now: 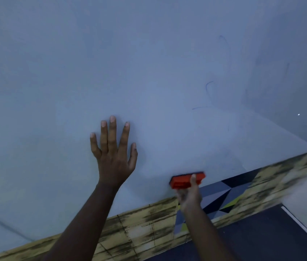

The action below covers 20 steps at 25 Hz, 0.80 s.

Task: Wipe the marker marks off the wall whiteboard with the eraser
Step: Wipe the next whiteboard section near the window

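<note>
Whiteboard [149,63] surface is lying wide and flat, nothing sticking out across the upper and left stretches. Left hand [114,153] is pressing flat with spread fingers at lower centre, blocking a sideways sweep there. Right hand [189,194] is gripping the red eraser [184,180] against the board near its bottom edge, a gap of bare board lying between the two hands. Faint marker marks [208,89] are sitting up and right, path to them unobstructed. Wood-pattern strip [145,223] is bounding the board just below.
</note>
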Each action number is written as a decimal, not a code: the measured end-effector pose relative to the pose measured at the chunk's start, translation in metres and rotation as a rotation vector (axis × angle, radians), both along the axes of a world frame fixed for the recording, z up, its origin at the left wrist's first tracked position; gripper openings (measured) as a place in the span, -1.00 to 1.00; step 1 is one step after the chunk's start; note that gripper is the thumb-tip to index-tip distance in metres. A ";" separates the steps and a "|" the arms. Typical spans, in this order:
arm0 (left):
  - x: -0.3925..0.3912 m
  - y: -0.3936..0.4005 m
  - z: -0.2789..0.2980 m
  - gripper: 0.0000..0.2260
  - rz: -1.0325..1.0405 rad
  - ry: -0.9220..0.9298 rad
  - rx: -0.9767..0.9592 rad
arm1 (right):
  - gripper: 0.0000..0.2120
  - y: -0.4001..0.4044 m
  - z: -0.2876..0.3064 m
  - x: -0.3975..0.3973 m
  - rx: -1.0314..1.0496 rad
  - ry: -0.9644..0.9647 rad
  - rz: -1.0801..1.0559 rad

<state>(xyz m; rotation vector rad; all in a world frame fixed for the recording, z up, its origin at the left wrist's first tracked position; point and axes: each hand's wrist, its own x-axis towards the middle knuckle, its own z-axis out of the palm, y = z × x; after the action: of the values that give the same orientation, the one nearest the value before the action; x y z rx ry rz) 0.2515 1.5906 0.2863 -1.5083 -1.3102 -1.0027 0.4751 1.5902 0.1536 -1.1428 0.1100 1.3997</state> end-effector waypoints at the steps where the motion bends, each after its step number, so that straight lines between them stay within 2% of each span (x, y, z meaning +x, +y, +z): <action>1: -0.001 0.004 -0.002 -0.37 0.013 0.023 0.014 | -0.40 -0.004 -0.008 -0.004 -0.039 0.156 0.037; 2: -0.002 0.007 -0.004 -0.36 0.020 0.042 0.031 | -0.39 -0.006 -0.015 -0.007 -0.059 0.259 0.055; 4: -0.004 0.011 -0.009 -0.35 0.017 0.064 0.055 | -0.39 -0.007 -0.018 -0.007 -0.087 0.327 0.062; 7: -0.004 0.012 -0.013 -0.35 0.003 0.077 0.081 | -0.38 -0.002 0.016 0.006 -0.093 0.302 0.061; 9: -0.004 0.012 -0.013 -0.35 -0.011 0.072 0.084 | -0.39 0.006 0.058 0.016 -0.012 0.224 -0.027; 11: -0.003 0.012 -0.013 -0.34 -0.024 0.064 0.079 | -0.40 0.012 0.107 0.013 0.164 0.019 -0.142; 14: -0.003 0.011 -0.014 -0.34 -0.031 0.069 0.082 | -0.50 0.000 0.152 -0.029 0.465 -0.507 -0.206; 15: -0.003 0.011 -0.014 -0.35 -0.033 0.073 0.087 | -0.54 -0.009 0.149 -0.048 0.529 -0.699 -0.177; 17: -0.005 0.011 -0.012 -0.35 -0.041 0.073 0.085 | -0.42 -0.030 0.128 -0.080 0.592 -1.021 -0.078; 19: -0.006 0.010 -0.012 -0.34 -0.039 0.086 0.086 | -0.30 -0.042 0.103 -0.088 0.587 -1.192 -0.016; 20: -0.006 0.010 -0.013 -0.34 -0.039 0.087 0.085 | -0.29 -0.041 0.097 -0.083 0.580 -1.219 -0.006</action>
<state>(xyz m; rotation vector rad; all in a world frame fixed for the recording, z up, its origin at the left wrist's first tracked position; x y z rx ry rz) 0.2450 1.6004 0.2736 -1.5013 -1.1673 -0.9934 0.3918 1.5491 0.2503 -1.2861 -1.0771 0.4690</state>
